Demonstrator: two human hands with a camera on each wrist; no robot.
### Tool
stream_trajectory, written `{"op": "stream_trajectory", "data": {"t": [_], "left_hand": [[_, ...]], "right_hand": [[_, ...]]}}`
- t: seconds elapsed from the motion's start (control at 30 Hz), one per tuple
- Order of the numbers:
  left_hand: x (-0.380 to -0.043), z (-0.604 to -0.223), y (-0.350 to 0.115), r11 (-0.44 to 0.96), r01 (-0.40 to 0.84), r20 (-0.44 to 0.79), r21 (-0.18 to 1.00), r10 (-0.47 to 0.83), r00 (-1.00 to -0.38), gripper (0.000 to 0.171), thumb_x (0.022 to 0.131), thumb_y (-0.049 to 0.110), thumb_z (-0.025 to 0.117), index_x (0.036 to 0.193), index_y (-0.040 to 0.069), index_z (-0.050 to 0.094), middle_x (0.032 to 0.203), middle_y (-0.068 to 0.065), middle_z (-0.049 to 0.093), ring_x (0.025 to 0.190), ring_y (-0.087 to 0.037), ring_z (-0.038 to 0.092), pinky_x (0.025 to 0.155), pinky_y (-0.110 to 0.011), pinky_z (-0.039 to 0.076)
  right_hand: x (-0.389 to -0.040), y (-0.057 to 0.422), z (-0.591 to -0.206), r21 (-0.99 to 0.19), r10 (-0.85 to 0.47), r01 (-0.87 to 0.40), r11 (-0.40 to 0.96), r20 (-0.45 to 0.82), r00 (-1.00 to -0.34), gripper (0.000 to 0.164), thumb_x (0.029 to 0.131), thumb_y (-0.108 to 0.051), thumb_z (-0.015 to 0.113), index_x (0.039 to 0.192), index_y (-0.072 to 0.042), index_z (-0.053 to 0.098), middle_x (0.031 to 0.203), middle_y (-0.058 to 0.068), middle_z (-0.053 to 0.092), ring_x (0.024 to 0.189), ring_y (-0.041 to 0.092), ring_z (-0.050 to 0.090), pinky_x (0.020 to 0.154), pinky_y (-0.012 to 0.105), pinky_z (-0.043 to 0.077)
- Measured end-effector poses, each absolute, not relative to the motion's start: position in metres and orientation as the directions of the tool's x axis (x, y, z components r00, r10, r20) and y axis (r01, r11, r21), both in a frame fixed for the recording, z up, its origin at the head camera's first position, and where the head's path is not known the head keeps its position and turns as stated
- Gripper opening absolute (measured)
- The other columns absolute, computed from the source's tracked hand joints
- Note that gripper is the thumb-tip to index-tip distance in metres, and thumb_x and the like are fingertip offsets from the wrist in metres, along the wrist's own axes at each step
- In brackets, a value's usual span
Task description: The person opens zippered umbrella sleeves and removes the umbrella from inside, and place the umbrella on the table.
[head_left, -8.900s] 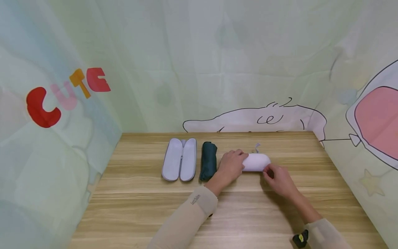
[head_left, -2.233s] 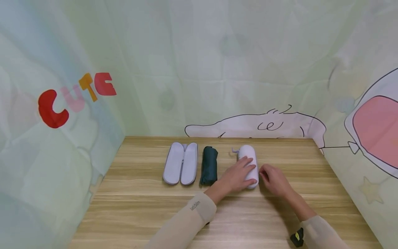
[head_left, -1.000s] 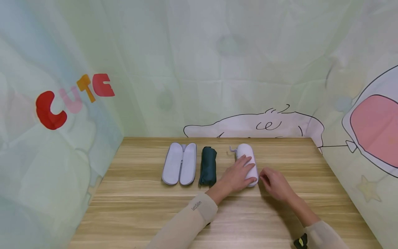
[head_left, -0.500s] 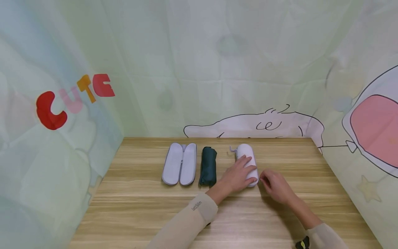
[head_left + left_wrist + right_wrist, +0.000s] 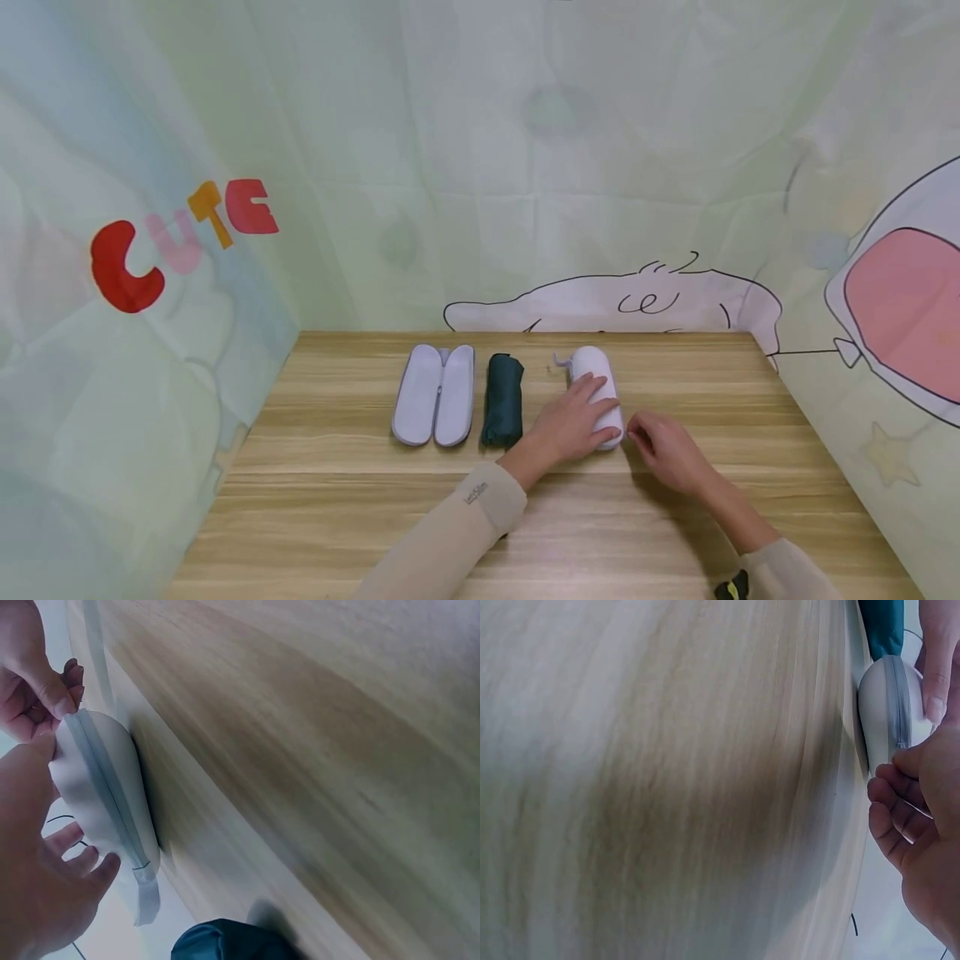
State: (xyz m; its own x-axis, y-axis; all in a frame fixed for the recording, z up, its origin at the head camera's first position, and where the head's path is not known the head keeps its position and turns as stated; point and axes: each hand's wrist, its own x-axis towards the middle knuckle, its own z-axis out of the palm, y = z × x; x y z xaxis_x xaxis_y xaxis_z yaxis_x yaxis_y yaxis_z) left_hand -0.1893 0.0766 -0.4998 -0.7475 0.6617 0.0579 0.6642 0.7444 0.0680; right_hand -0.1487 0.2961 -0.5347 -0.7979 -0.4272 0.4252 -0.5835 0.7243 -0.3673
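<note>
A white capsule-shaped zippered case [image 5: 592,364] lies lengthwise on the table, a short strap [image 5: 148,901] at its far end. My left hand [image 5: 573,418] holds it from above, fingers spread over the top and thumb at the near end. A grey zipper band [image 5: 101,776] runs along the side, closed over the stretch seen in the left wrist view. At the near right end my right hand [image 5: 670,450] pinches the zipper pull [image 5: 901,746] between thumb and forefinger, its other fingers curled. The pull is mostly covered by those fingertips.
Left of the white case lies a dark green rolled fabric bundle [image 5: 503,402], like a folded umbrella. Farther left, a second case [image 5: 417,400] lies unfolded with its pale lining up. Printed cloth walls [image 5: 480,208] border the wooden table [image 5: 337,517] at the back and sides.
Since the earliest frame, the white case has turned from crosswise to lengthwise, its strap now at the far left. Over the last second, my right hand has shifted slightly nearer; my left has stayed put.
</note>
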Motion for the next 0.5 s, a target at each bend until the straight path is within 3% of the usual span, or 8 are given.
{"op": "stream_trajectory", "data": {"t": [0.17,0.5], "left_hand": [[-0.193,-0.5,0.077,0.739,0.674,0.079,-0.012,0.672,-0.736,0.058,0.107,0.065,0.046,0.155,0.033,0.054,0.168,-0.002,0.037,0.158,-0.029,0.028,0.124,-0.041,0.033],[-0.197,-0.495,0.065,0.72,0.693,0.027,0.031,0.693,-0.721,0.068,0.102,0.075,0.043,0.158,0.036,0.049,0.17,0.002,0.037,0.16,-0.028,0.023,0.126,-0.048,0.027]], "right_hand": [[-0.15,0.298,-0.533,-0.362,-0.425,-0.571,0.737,0.409,-0.808,0.022,0.089,0.009,0.074,0.091,-0.011,0.066,0.081,-0.01,0.06,0.075,0.007,0.057,0.066,0.034,0.053],[-0.155,0.308,-0.534,-0.406,-0.384,-0.505,0.762,0.346,-0.856,0.018,0.093,0.008,0.072,0.093,-0.009,0.067,0.084,-0.006,0.063,0.077,0.01,0.06,0.068,0.037,0.054]]}}
